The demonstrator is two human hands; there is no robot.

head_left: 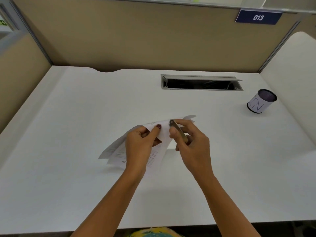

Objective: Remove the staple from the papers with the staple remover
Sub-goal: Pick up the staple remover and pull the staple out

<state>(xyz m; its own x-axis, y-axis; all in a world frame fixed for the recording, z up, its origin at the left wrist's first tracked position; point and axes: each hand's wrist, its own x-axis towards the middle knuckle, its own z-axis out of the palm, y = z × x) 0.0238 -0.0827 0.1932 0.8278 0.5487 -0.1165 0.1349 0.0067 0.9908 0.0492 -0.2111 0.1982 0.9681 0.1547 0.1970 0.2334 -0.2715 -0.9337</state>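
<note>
Your left hand [140,142] pinching papers [153,151] near top corner. Your right hand [189,139] gripping remover [177,130], tip pointing up-left, touching that corner. Staple too small to see.

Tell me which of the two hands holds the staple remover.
The right hand: it grips the flat grey metal staple remover, while the left hand only pinches the white printed papers.

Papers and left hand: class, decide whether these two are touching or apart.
Touching. The head view shows the left hand pinching the papers, with its thumb pressed flat on the upper sheet and no gap between them.
</note>
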